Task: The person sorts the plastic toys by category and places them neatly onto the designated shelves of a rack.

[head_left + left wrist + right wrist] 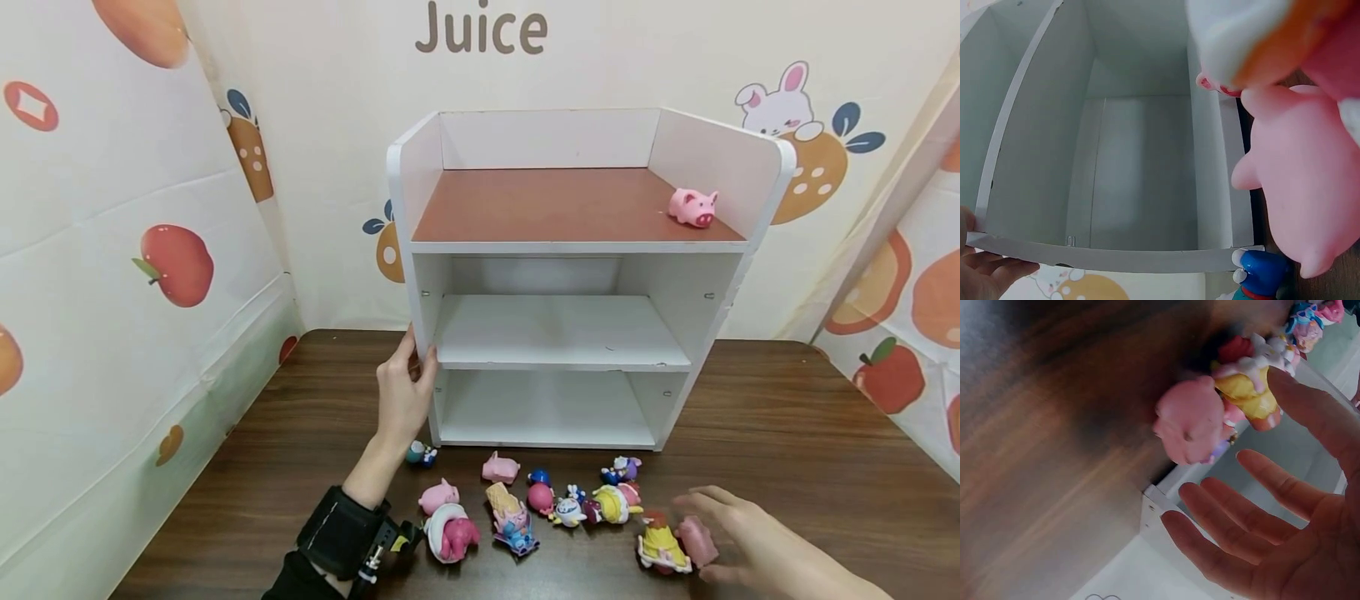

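Note:
A small white shelf unit (547, 333) with a brown top stands on the table. My left hand (405, 392) grips its left side panel at the front edge; in the left wrist view the fingers (1016, 269) lie along the panel's outer face. My right hand (742, 542) is spread, fingers apart, beside a pink pig toy (697, 542) lying with its face hidden. Against that pig lies a figurine in a yellow dress (662, 546). The right wrist view shows the palm holding nothing, with the pig (1190, 419) beyond the fingertips. Another pink pig (693, 207) stands on the shelf's top right.
Several small toys lie in front of the shelf, among them pink pigs (501, 468), a pink and white figure (452, 533), an ice-cream-cone figure (513, 521) and a second yellow-dressed figurine (615, 503). A blue figure (420, 453) lies by the shelf's left foot. Printed cloth walls surround the table (787, 433).

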Tool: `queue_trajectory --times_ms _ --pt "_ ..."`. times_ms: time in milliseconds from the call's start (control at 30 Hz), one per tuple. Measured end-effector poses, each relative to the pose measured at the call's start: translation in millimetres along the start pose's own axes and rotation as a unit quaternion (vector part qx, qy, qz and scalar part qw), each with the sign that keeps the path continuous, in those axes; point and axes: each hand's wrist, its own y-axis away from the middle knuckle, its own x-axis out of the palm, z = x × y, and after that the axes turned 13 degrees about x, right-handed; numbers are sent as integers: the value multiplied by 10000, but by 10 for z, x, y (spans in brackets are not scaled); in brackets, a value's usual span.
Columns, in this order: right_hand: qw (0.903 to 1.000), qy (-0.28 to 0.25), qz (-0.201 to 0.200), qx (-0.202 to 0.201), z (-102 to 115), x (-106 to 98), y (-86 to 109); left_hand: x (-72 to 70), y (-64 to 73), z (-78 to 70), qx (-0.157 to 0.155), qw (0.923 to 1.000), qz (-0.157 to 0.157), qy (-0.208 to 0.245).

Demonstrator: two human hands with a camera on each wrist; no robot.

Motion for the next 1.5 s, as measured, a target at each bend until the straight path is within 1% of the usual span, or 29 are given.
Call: queue_trajectory --times_ms 67,200,300,333,367,433,567,633,700,767,867,933,1000,1133,1200,1267,1333,1500 --pt "9993 111 285 238 -38 20 2 -1 2 -5 -6 10000 -5 7" --pt "9974 -36 496 522 -68 75 -14 -3 6 -13 1 10000 -20 15" --pt "9978 55 441 498 -74 98 -28 2 9 -12 8 10000 -30 13" --pt "9985 133 373 388 -83 107 -31 4 10 -13 8 10000 -31 10" --pt "9986 188 335 363 -88 115 -35 6 12 -10 5 10000 -34 7" --pt "9985 231 334 360 -101 131 -39 9 15 -6 -7 10000 -35 4" --pt "9964 0 607 588 -123 156 -49 9 17 -6 -18 10000 -57 0" --pt "9966 -10 604 552 -134 169 -54 9 16 -7 -16 10000 -74 5" --pt "9980 95 460 419 -142 181 -56 10 13 -7 -16 10000 -81 4" --pt "9994 142 259 194 -159 195 -61 12 10 -6 -23 10000 -77 1" --pt "9985 263 -291 -372 -182 225 -72 15 9 -7 -47 10000 -68 -8" --pt "9944 351 -655 -758 -198 245 -85 16 9 -7 -64 10000 -67 -20" --pt "9872 530 -1053 -1073 -205 254 -105 17 8 -8 -67 9999 -68 -31" --pt "9720 838 -1697 -1396 -223 236 -147 18 -3 -12 -53 9999 -97 -26" --pt "9660 913 -1943 -1438 -230 215 -162 21 -8 -9 -53 9999 -105 -16" --pt "9661 900 -1985 -1385 -229 189 -173 25 -8 -2 -64 9999 -103 -10" --pt "9689 814 -1947 -1290 -225 167 -182 27 -9 0 -69 9999 -101 -13" --pt "9798 377 -1734 -926 -204 133 -193 29 -11 -1 -68 9999 -115 -29"
